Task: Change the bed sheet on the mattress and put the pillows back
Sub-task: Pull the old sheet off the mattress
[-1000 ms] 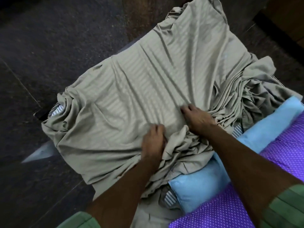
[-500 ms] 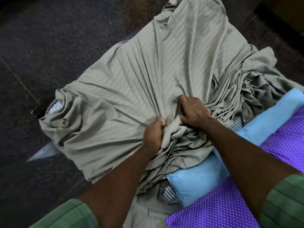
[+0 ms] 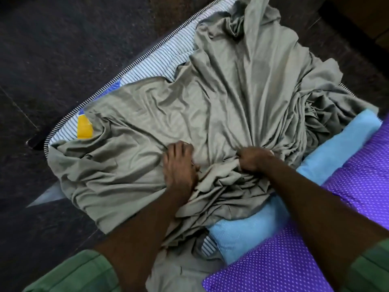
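Grey-green bed sheet [image 3: 221, 106] lies crumpled over the striped mattress [image 3: 160, 51], bunched toward the near edge. Far left side of the mattress is uncovered; a yellow label [image 3: 84, 128] shows at its left edge. Left hand [image 3: 179, 165] lies on the sheet, fingers bent down into the fabric; whether it actually grips a fold, I cannot tell. Right hand [image 3: 253, 159] is fisted round a gathered bunch of sheet. Light blue pillow [image 3: 248, 230] lies just beside the bunch, partly under it. Purple dotted cloth [image 3: 315, 249] lies against the pillow, nearer the camera. Dark floor [image 3: 63, 39] surrounds the mattress.
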`<act>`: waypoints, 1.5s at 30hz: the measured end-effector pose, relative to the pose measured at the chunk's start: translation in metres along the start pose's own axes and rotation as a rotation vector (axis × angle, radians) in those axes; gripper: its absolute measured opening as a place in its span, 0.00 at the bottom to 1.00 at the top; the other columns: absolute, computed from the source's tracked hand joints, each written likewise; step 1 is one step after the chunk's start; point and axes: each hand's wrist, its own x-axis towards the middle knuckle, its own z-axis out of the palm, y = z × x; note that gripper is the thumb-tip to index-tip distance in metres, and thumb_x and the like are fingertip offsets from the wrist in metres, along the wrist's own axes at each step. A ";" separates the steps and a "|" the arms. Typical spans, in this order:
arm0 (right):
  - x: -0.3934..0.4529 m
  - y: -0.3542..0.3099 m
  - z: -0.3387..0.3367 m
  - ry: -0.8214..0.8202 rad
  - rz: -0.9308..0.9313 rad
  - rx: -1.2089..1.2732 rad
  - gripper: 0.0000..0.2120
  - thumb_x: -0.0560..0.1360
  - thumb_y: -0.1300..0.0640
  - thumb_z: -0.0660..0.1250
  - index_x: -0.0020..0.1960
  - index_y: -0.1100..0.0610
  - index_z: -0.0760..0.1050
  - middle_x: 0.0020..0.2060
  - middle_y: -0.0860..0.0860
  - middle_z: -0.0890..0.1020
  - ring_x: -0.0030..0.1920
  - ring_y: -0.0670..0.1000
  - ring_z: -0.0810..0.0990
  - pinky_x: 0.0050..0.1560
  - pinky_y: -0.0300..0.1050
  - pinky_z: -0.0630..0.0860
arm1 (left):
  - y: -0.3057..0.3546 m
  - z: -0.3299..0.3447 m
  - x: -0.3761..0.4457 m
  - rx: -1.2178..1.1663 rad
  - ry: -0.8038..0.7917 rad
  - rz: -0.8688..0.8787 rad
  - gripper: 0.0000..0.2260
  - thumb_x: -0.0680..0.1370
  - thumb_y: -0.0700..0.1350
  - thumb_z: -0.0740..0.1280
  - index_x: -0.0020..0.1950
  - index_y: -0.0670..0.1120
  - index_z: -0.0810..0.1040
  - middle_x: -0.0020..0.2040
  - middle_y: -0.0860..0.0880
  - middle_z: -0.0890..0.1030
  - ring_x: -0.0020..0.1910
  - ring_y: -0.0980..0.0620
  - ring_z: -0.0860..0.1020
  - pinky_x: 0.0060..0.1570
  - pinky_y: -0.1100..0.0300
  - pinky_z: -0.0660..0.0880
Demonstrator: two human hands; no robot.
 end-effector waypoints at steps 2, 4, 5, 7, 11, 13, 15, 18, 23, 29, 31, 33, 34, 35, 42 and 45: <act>0.000 0.002 -0.015 0.068 -0.034 0.107 0.25 0.80 0.39 0.57 0.64 0.56 0.78 0.64 0.62 0.79 0.63 0.61 0.79 0.59 0.52 0.74 | -0.009 0.005 0.005 0.009 0.000 0.054 0.12 0.72 0.49 0.68 0.55 0.53 0.77 0.57 0.49 0.75 0.58 0.44 0.73 0.55 0.48 0.70; 0.001 0.007 -0.021 0.384 -0.082 0.123 0.21 0.79 0.39 0.58 0.61 0.53 0.75 0.59 0.60 0.81 0.57 0.61 0.81 0.53 0.52 0.76 | -0.004 0.010 0.007 -0.278 -0.020 -0.015 0.03 0.75 0.46 0.67 0.48 0.51 0.78 0.47 0.50 0.80 0.49 0.46 0.77 0.49 0.50 0.71; 0.001 0.009 -0.021 0.503 -0.114 0.150 0.21 0.78 0.40 0.60 0.64 0.52 0.72 0.61 0.58 0.79 0.58 0.60 0.80 0.52 0.53 0.76 | 0.004 0.008 0.006 -0.488 -0.073 -0.100 0.03 0.78 0.45 0.66 0.45 0.50 0.77 0.42 0.50 0.80 0.44 0.49 0.77 0.46 0.51 0.71; 0.004 0.010 -0.021 0.539 -0.195 0.141 0.31 0.74 0.41 0.65 0.74 0.50 0.64 0.70 0.55 0.71 0.66 0.60 0.73 0.59 0.57 0.75 | 0.027 0.003 -0.003 -0.891 -0.338 -0.208 0.11 0.81 0.43 0.63 0.39 0.50 0.77 0.35 0.52 0.79 0.36 0.55 0.75 0.45 0.54 0.70; 0.011 0.014 -0.019 0.344 -0.167 -0.176 0.33 0.77 0.46 0.66 0.79 0.42 0.58 0.70 0.53 0.73 0.69 0.61 0.71 0.67 0.59 0.66 | 0.047 0.015 -0.022 -0.753 -0.633 -0.008 0.05 0.78 0.49 0.64 0.43 0.55 0.78 0.48 0.47 0.83 0.49 0.47 0.81 0.57 0.48 0.78; 0.010 0.017 -0.019 0.354 -0.095 -0.197 0.20 0.81 0.47 0.61 0.73 0.40 0.69 0.63 0.53 0.80 0.66 0.57 0.76 0.69 0.55 0.62 | 0.044 0.017 -0.020 -0.674 -0.476 -0.014 0.05 0.78 0.49 0.65 0.52 0.54 0.77 0.53 0.49 0.83 0.51 0.46 0.81 0.55 0.48 0.77; 0.004 0.016 -0.023 0.305 -0.001 -0.211 0.15 0.84 0.48 0.57 0.66 0.43 0.77 0.63 0.52 0.81 0.65 0.55 0.78 0.70 0.54 0.63 | 0.038 0.013 -0.013 -0.532 -0.192 -0.051 0.11 0.77 0.46 0.67 0.58 0.54 0.76 0.58 0.49 0.78 0.54 0.45 0.78 0.54 0.49 0.75; -0.003 0.011 -0.037 0.116 0.180 -0.243 0.17 0.82 0.50 0.62 0.69 0.53 0.76 0.68 0.56 0.78 0.68 0.58 0.77 0.66 0.56 0.74 | 0.021 0.006 -0.002 -0.170 0.062 -0.117 0.26 0.71 0.45 0.71 0.69 0.51 0.71 0.68 0.47 0.71 0.67 0.44 0.71 0.64 0.49 0.71; -0.005 -0.001 -0.056 0.024 0.204 -0.231 0.27 0.73 0.48 0.75 0.69 0.55 0.76 0.67 0.54 0.78 0.66 0.58 0.78 0.60 0.54 0.79 | 0.000 0.012 0.010 -0.171 -0.019 -0.049 0.09 0.77 0.54 0.67 0.54 0.52 0.79 0.55 0.47 0.79 0.57 0.43 0.76 0.59 0.47 0.70; -0.002 -0.055 -0.038 0.380 -0.313 -0.048 0.35 0.74 0.47 0.69 0.78 0.46 0.60 0.67 0.54 0.72 0.64 0.61 0.75 0.64 0.60 0.72 | 0.030 0.018 -0.020 -0.774 -0.427 -0.017 0.09 0.78 0.55 0.63 0.48 0.51 0.75 0.46 0.49 0.81 0.50 0.44 0.80 0.49 0.47 0.76; 0.000 -0.053 -0.028 0.223 -0.192 -0.041 0.32 0.76 0.46 0.69 0.78 0.43 0.63 0.67 0.55 0.77 0.65 0.60 0.77 0.65 0.57 0.71 | 0.030 0.013 -0.020 -0.803 -0.349 -0.009 0.08 0.78 0.54 0.64 0.49 0.50 0.75 0.46 0.49 0.81 0.48 0.44 0.80 0.48 0.47 0.76; -0.002 -0.042 -0.025 0.169 -0.077 -0.086 0.23 0.78 0.43 0.67 0.72 0.43 0.72 0.65 0.54 0.80 0.66 0.57 0.78 0.65 0.53 0.72 | 0.017 0.004 -0.015 -0.618 -0.124 -0.020 0.09 0.77 0.51 0.68 0.54 0.50 0.76 0.51 0.48 0.79 0.53 0.44 0.78 0.54 0.47 0.74; -0.003 -0.039 -0.024 0.158 -0.014 -0.131 0.20 0.79 0.41 0.65 0.69 0.46 0.75 0.65 0.54 0.80 0.67 0.57 0.78 0.67 0.53 0.70 | 0.005 -0.001 -0.012 -0.432 -0.039 -0.042 0.15 0.75 0.51 0.69 0.60 0.49 0.75 0.58 0.47 0.78 0.59 0.43 0.76 0.60 0.47 0.71; -0.003 -0.032 -0.023 0.173 0.048 -0.187 0.20 0.79 0.41 0.64 0.67 0.48 0.76 0.65 0.54 0.80 0.67 0.56 0.78 0.69 0.54 0.69 | -0.009 -0.006 -0.009 -0.271 0.006 -0.081 0.24 0.73 0.53 0.70 0.67 0.48 0.72 0.64 0.46 0.75 0.65 0.42 0.72 0.66 0.46 0.68; -0.004 -0.015 -0.075 0.541 0.454 0.029 0.18 0.75 0.51 0.69 0.62 0.59 0.77 0.57 0.62 0.82 0.61 0.64 0.80 0.64 0.58 0.73 | -0.095 -0.019 0.008 0.109 -0.190 0.188 0.09 0.77 0.52 0.66 0.56 0.53 0.79 0.58 0.48 0.80 0.60 0.43 0.75 0.59 0.49 0.68; -0.008 -0.040 -0.079 0.473 0.422 0.091 0.20 0.76 0.50 0.67 0.65 0.59 0.75 0.61 0.63 0.80 0.65 0.65 0.76 0.64 0.61 0.73 | -0.083 -0.016 -0.001 -0.088 -0.270 0.108 0.07 0.80 0.49 0.63 0.52 0.50 0.80 0.51 0.46 0.83 0.52 0.42 0.80 0.53 0.50 0.73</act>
